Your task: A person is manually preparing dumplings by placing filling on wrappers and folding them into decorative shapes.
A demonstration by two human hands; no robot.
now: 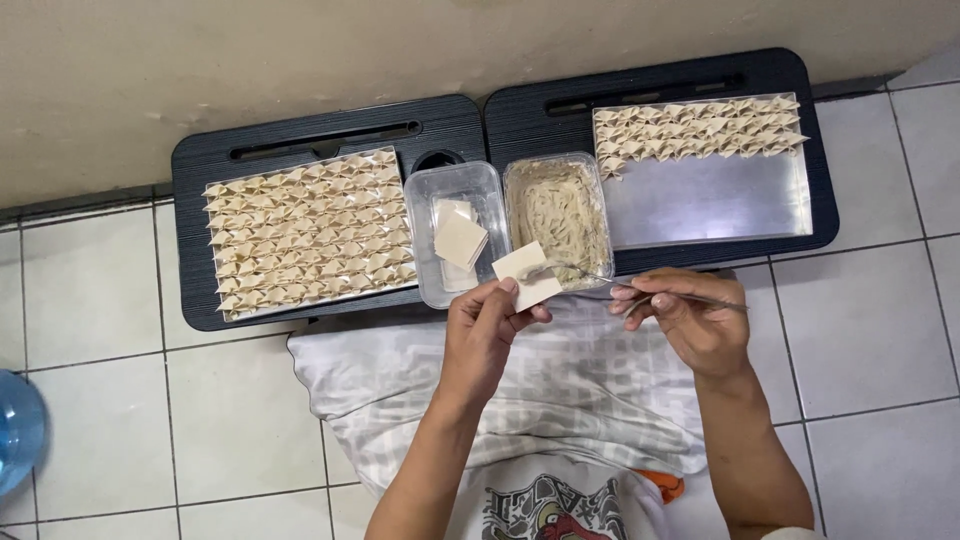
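Observation:
My left hand (482, 330) holds a square dumpling wrapper (527, 275) flat on its fingertips, above my lap. My right hand (690, 320) grips a thin metal spoon (640, 285) whose tip rests on the wrapper with a dab of filling. Just beyond the wrapper stands a clear tub of pale filling (558, 212). Left of it, a second clear tub (455, 235) holds a small stack of wrappers.
Two black lap tables (200, 165) stand side by side against the wall. A metal tray (310, 232) on the left is full of folded dumplings; the right tray (710, 205) has rows only along its far edge. A blue water jug (18, 430) sits far left on the tiled floor.

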